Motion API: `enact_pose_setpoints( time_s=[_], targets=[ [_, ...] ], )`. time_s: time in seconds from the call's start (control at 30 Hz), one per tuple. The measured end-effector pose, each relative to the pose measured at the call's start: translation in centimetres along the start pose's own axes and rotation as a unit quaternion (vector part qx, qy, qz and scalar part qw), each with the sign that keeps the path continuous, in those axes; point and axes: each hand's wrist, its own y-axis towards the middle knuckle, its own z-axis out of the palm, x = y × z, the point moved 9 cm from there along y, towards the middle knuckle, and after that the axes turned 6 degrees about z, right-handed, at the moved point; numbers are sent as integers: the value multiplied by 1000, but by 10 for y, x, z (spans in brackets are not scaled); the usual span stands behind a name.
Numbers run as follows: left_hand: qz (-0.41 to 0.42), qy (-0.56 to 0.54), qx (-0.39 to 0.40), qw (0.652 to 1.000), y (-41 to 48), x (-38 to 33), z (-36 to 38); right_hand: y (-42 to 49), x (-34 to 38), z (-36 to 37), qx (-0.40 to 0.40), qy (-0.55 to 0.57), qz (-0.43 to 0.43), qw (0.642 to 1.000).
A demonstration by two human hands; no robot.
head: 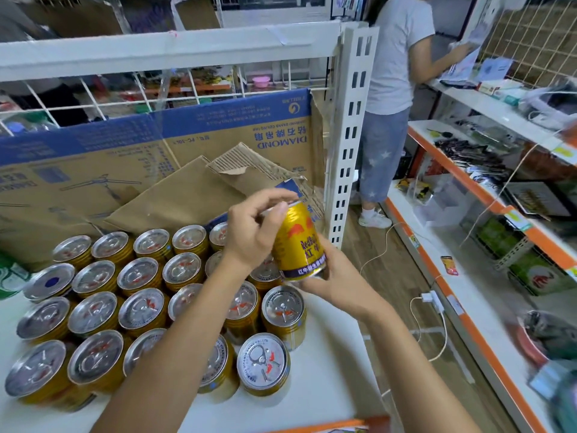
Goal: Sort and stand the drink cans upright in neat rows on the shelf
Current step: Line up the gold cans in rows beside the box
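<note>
L hand (253, 235) pinched gold can (298, 245) at rim; R hand (334, 282) cupped base, prob. keeping it upright, 3 o'clock of rows (142, 307).

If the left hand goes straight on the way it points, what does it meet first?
The gold can, whose top the left hand grips; beyond it, probably the torn cardboard.

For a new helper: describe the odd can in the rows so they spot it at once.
On the white shelf, gold cans stand in rows before a cardboard box. Take the second row from the back, left end. That can alone has a blue dot on its lid.
</note>
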Motion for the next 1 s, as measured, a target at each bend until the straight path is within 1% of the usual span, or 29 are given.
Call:
enact_pose_setpoints(
  time_s=[0.07,0.13,0.2,0.23,0.3,0.33,0.43,0.5,0.57,0.6,0.7,0.77,0.83,0.9,1.0],
  targets=[
    [0,11,33,999,-2,1,11,-7,-9,1,65,92,42,993],
    [-9,3,51,999,-5,3,18,-10,-16,-2,90,140,62,984],
    [-1,2,84,996,-6,0,28,-7,-23,-8,72,171,81,979],
    [6,7,99,995,-7,-3,33,-5,-26,-13,47,175,88,980],
    [15,29,111,993,-5,-5,37,-2,-34,-22,-23,142,104,984],
    [7,40,105,994,-4,-2,36,-2,-39,-26,-58,118,116,984],
    [-64,83,62,993,-6,19,20,-6,-60,-31,-135,72,141,978],
    [-103,146,70,981,-13,36,11,-9,-75,-30,-161,48,142,976],
    [-118,201,131,964,-22,48,14,-9,-84,-27,-174,6,132,976],
    [-117,204,163,958,-26,51,19,-9,-86,-25,-178,-23,126,976],
    [-92,167,214,958,-30,44,35,-7,-82,-20,-176,-110,114,972],
    [-79,151,250,953,-32,38,43,-6,-79,-18,-168,-137,108,970],
    [-62,158,299,939,-36,34,49,-8,-76,-19,-159,-153,102,970],
    [-54,169,325,929,-39,34,51,-9,-72,-21,-158,-167,94,969],
    [-58,167,332,926,-39,34,52,-11,-77,-24,-153,-173,108,967]
  ],
)
